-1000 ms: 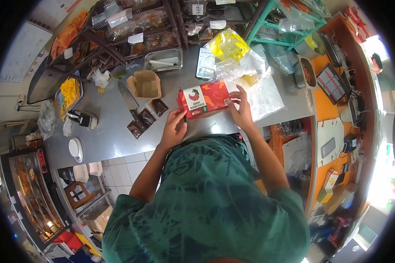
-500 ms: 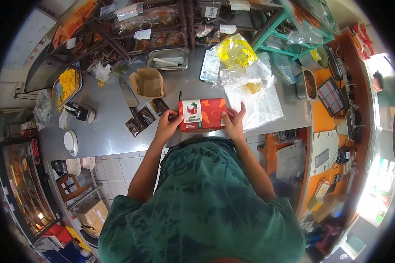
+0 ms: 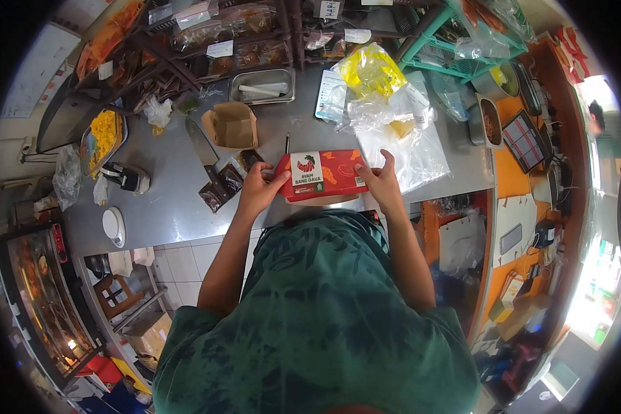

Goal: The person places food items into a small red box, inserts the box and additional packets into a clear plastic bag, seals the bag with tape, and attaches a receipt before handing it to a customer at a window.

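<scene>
A red cardboard food box [image 3: 331, 174] with a white label panel lies at the near edge of the steel table, a strip of its brown side showing toward me. My left hand [image 3: 260, 190] grips its left end, thumb on the printed top. At the right end my right hand [image 3: 383, 185] pinches it with the thumb on top and the index finger raised. Left of the box lie small dark sauce sachets [image 3: 216, 196] with a large knife [image 3: 206, 153] across them. Farther back stands an open brown cardboard box [image 3: 232, 126].
Clear plastic bags [image 3: 410, 155] and a yellow bag [image 3: 372, 72] lie to the right. A metal tray [image 3: 262, 86] stands at the back below dark crates. A white round scale [image 3: 114, 226] and a tray of yellow food [image 3: 106, 136] are at the left. Metal containers [image 3: 488, 121] stand right.
My hands have moved slightly apart, gripping the red box's ends. The box looks wider, its left side now slanting outward, and more of its brown near side shows.
</scene>
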### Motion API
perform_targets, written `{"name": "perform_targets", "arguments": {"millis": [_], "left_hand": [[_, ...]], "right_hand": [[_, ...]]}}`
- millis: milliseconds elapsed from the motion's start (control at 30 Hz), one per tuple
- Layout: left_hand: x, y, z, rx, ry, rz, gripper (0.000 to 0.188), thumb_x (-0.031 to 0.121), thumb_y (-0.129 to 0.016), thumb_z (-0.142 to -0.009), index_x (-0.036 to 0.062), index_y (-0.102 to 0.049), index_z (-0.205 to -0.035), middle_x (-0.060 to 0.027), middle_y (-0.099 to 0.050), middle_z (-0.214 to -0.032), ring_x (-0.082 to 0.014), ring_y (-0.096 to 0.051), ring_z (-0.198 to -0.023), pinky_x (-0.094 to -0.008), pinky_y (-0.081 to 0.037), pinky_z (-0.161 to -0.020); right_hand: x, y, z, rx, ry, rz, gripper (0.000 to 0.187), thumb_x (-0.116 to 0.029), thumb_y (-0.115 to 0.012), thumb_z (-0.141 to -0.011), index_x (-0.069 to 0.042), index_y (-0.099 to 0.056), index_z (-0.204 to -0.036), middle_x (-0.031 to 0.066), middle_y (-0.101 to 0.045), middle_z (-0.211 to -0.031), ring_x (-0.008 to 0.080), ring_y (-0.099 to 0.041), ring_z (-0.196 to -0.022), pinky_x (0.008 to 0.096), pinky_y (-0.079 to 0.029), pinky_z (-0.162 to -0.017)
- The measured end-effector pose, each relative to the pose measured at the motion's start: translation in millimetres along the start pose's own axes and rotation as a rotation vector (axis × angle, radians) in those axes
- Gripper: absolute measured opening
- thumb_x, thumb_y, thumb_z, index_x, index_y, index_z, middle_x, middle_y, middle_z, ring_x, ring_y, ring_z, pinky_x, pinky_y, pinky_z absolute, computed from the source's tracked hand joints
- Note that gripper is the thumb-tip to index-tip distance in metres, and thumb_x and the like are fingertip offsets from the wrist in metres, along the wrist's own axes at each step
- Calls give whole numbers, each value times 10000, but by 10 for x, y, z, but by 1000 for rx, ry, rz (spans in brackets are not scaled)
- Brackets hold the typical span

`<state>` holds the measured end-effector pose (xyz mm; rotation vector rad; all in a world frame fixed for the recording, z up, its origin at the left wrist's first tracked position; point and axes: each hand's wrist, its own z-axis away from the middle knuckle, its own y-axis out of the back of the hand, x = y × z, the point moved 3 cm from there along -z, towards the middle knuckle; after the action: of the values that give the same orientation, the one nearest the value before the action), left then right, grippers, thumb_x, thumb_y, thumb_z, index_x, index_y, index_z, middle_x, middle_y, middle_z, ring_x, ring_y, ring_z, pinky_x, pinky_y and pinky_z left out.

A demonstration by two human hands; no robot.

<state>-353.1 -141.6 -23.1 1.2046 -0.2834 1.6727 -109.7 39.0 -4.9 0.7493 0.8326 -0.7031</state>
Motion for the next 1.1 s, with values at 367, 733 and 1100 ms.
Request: {"name": "perform_targets", "arguments": {"millis": [367, 733, 1100], "left_hand": [[-455, -431, -81, -13, -233, -545, 460, 315, -510, -1013, 4, -517, -1351, -208, -608, -1199, -348, -538, -1173, -525, -421, -936], [-13, -168, 43, -203, -1013, -878, 779, 582, -659, -843, 218, -446, -1498, -167, -242, -1602, -426, -219, -1463, -582, -237, -1156], [-97, -174, -92, -223, -1058, -966, 839, 712, -596, -811, 310, -409, -1524, -151, -211, -1622, -431, -198, -1474, -592, -220, -1164]], "right_hand": [[276, -179, 171, 80, 115, 137, 822, -258, -669, -945, 26, -160, -1524, 254, -680, -1133, 258, -676, -979, 342, -513, -870], [422, 116, 287, 298, 722, 125, 614, -106, -743, -838, 23, -460, -1369, 180, -582, -1300, 308, -584, -1161, 412, -457, -1014], [509, -16, 246, 60, 1281, 783, 589, -167, -760, -825, -52, -551, -1363, 70, -630, -1336, 297, -539, -1316, 401, -524, -967]]}}
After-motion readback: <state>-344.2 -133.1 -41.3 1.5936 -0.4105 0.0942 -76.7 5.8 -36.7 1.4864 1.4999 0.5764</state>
